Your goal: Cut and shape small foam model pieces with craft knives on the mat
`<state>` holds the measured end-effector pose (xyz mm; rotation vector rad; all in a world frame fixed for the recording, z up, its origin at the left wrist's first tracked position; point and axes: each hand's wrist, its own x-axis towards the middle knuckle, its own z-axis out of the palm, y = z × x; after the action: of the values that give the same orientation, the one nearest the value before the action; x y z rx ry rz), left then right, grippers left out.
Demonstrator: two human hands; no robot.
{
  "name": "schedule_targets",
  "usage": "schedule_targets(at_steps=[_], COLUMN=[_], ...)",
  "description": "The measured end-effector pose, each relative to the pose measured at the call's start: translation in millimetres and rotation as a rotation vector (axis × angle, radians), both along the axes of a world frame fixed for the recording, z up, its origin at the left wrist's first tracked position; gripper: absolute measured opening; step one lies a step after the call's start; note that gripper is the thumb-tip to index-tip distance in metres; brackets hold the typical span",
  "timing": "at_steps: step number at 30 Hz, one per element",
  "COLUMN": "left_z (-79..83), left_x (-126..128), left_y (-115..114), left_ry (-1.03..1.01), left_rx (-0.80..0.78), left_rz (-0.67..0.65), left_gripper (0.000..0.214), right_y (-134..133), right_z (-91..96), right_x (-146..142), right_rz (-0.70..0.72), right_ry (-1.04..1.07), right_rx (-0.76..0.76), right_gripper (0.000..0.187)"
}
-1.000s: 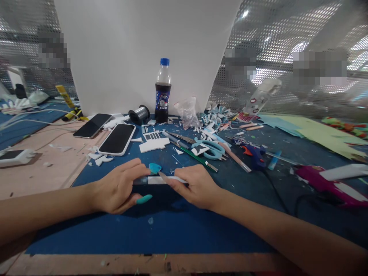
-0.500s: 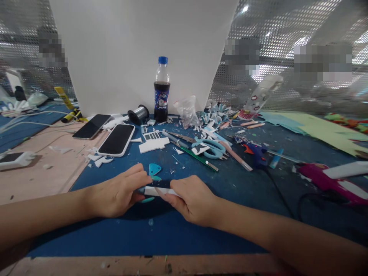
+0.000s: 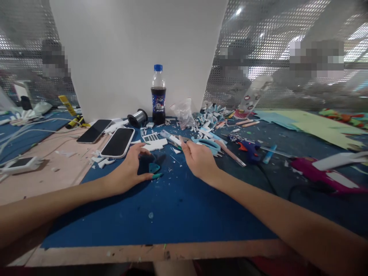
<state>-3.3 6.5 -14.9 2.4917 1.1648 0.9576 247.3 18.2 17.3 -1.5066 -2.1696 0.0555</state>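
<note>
My left hand (image 3: 126, 172) rests on the blue mat (image 3: 178, 207), its fingers curled round a dark blue piece (image 3: 144, 162). A small teal cut-out (image 3: 154, 167) lies right beside its fingertips. My right hand (image 3: 199, 160) reaches further back among the tools. Its thumb and fingers pinch the end of a pale, stick-like tool (image 3: 171, 137) that points left. Teal-handled scissors (image 3: 209, 144) lie just behind this hand.
Two phones (image 3: 117, 142) lie at the back left, near a wire spool (image 3: 138, 117) and a cola bottle (image 3: 158, 96) in front of a white board. A blue glue gun (image 3: 249, 147), a magenta tool (image 3: 322, 177), paper scraps and green sheets fill the right side.
Both hands have moved away from me, from the near mat toward the tools. The white strip they held between them is no longer in view, and the right hand has taken hold of a tool.
</note>
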Motion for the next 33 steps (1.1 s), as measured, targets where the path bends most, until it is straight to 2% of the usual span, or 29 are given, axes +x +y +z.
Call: schedule_targets(at_steps=[5,8,10,15,17,20,23,26,28,31,33], left_z=[-6.7,-7.6,-3.2,21.8,29.6,33.3,31.6,31.1,32.3,33.3,31.6], left_x=[-3,-6,-6,20,38,61,72,70,63,48,37], left_y=[4,10,21,83,111,144,159,156,143,110,84], left_ry=[-0.001,-0.021,-0.046,-0.036,0.016,0.109,0.186,0.245,0.282,0.346,0.401], left_rx=[-0.055,-0.02,0.021,0.085,0.084,0.058,0.039,0.053,0.082,0.132,0.153], left_rz=[0.0,0.062,0.132,0.277,0.308,0.32,0.329,0.336,0.341,0.346,0.333], left_gripper=[0.052,0.053,0.054,0.055,0.039,0.035,0.035,0.034,0.035,0.037,0.051], right_y=[-6,-9,-10,-13,-15,-15,-15,-15,-15,-14,-12], right_z=[-3.1,-1.7,-0.2,3.0,3.5,2.7,0.8,0.0,0.9,3.8,5.7], right_x=[-8,-9,-8,-8,-8,-8,-6,-5,-5,-5,-5], right_rz=[-0.074,-0.156,-0.206,-0.231,-0.226,-0.233,-0.248,-0.251,-0.243,-0.239,-0.253], right_ry=[-0.106,-0.173,-0.215,-0.302,-0.328,-0.36,-0.392,-0.422,-0.436,-0.442,-0.438], right_rx=[-0.083,-0.129,-0.158,-0.206,-0.205,-0.175,-0.131,-0.091,-0.065,-0.017,0.013], right_gripper=[0.046,0.04,0.03,0.03,0.03,0.03,0.03,0.029,0.028,0.031,0.037])
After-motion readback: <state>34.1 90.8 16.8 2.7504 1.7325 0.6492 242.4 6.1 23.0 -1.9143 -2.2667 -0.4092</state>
